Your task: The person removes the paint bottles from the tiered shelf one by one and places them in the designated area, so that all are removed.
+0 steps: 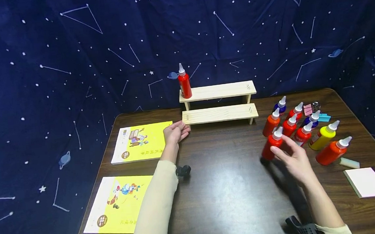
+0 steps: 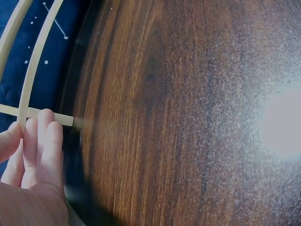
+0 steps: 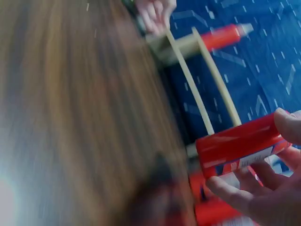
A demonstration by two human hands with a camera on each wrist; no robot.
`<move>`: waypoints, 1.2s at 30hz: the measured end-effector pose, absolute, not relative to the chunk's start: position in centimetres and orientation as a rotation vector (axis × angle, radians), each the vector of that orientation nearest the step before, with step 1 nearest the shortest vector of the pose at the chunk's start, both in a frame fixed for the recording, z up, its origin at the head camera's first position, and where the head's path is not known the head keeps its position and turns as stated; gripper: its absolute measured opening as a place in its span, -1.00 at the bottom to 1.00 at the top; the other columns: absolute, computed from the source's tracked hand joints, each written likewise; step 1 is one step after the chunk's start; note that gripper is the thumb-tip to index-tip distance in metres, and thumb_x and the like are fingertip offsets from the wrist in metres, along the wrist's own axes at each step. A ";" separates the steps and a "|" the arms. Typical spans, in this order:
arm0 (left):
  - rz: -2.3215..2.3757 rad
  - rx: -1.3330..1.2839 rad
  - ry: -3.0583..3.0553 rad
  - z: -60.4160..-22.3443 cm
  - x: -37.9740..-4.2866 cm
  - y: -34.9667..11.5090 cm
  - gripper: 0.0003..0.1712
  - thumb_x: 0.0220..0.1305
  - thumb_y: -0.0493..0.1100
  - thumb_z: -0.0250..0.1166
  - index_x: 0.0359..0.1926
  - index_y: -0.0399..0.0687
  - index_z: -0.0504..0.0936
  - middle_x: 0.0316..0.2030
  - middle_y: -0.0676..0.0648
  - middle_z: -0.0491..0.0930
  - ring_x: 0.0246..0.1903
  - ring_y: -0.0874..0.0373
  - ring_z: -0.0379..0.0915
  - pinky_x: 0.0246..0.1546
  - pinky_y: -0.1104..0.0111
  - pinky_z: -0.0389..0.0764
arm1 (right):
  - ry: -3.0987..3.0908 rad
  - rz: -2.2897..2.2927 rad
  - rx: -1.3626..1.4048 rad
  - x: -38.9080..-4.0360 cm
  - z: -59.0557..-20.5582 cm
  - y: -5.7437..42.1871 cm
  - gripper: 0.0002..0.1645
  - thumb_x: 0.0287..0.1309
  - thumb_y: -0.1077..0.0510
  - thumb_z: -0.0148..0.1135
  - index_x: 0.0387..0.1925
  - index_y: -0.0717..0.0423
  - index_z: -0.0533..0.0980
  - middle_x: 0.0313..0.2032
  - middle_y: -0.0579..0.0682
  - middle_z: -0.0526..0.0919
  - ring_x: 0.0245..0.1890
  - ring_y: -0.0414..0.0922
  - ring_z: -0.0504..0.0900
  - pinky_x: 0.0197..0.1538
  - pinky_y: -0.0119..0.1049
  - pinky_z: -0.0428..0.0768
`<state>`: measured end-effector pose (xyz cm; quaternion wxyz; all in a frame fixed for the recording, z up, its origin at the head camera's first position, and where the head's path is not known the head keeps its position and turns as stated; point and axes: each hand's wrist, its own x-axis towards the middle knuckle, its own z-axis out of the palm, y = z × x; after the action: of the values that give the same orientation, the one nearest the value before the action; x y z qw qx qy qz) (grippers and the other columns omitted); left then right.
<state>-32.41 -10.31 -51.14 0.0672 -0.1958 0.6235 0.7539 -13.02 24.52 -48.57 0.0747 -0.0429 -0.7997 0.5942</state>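
Note:
My right hand (image 1: 296, 161) grips a red squeeze bottle (image 1: 271, 146) with a white nozzle between thumb and fingers, upright at the near left of a bottle group. The right wrist view shows the bottle's labelled side (image 3: 242, 146) above the fingers. On the left, my left hand (image 1: 175, 133) pinches the left end of the lower board of a two-step wooden shelf (image 1: 220, 113). Thumb and fingers close on that board end (image 2: 22, 113) in the left wrist view. Another red bottle (image 1: 185, 86) stands at the left end of the upper board (image 1: 220, 91).
Several red, orange and blue bottles, one yellow bottle (image 1: 323, 138) and an orange one (image 1: 332, 152) stand at the right. Near them lie clips (image 1: 324, 117), an eraser (image 1: 349, 163) and a white notepad (image 1: 367, 182). Two yellow books (image 1: 146, 144) lie at the left.

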 end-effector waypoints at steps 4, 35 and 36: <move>2.285 -0.596 1.868 -51.1 -32.4 -10.2 -0.68 0.25 -0.26 0.30 0.03 -0.22 0.63 -0.17 -0.28 0.68 -0.16 -0.08 0.65 -0.15 0.22 0.68 | -2.458 1.501 -0.310 -10.4 -48.9 28.1 -0.32 0.26 0.07 0.22 0.33 0.23 0.26 0.07 0.15 0.52 -0.18 -0.57 0.45 -0.20 -0.65 0.58; 2.248 -0.622 1.884 -51.0 -32.6 -10.2 -0.67 0.26 -0.23 0.30 0.04 -0.20 0.63 -0.20 -0.24 0.70 -0.23 -0.01 0.68 -0.17 0.23 0.68 | -2.227 1.190 -0.721 -8.6 -49.6 28.8 -0.31 0.24 0.11 0.23 0.38 -0.11 0.27 0.26 0.05 0.45 0.20 0.01 0.48 0.12 -0.49 0.48; 2.248 -0.618 1.883 -51.0 -32.6 -10.2 -0.67 0.26 -0.23 0.29 0.04 -0.21 0.63 -0.19 -0.25 0.69 -0.22 -0.01 0.68 -0.16 0.22 0.68 | -2.170 1.178 -0.685 -8.5 -49.3 28.6 -0.33 0.23 0.15 0.24 0.35 -0.11 0.30 0.25 0.02 0.47 0.20 -0.05 0.49 0.11 -0.51 0.48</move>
<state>-32.58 -10.21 -50.98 0.0722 -0.2057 0.6266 0.7482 -8.48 28.59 -49.34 0.2856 -0.2561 -0.8116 0.4407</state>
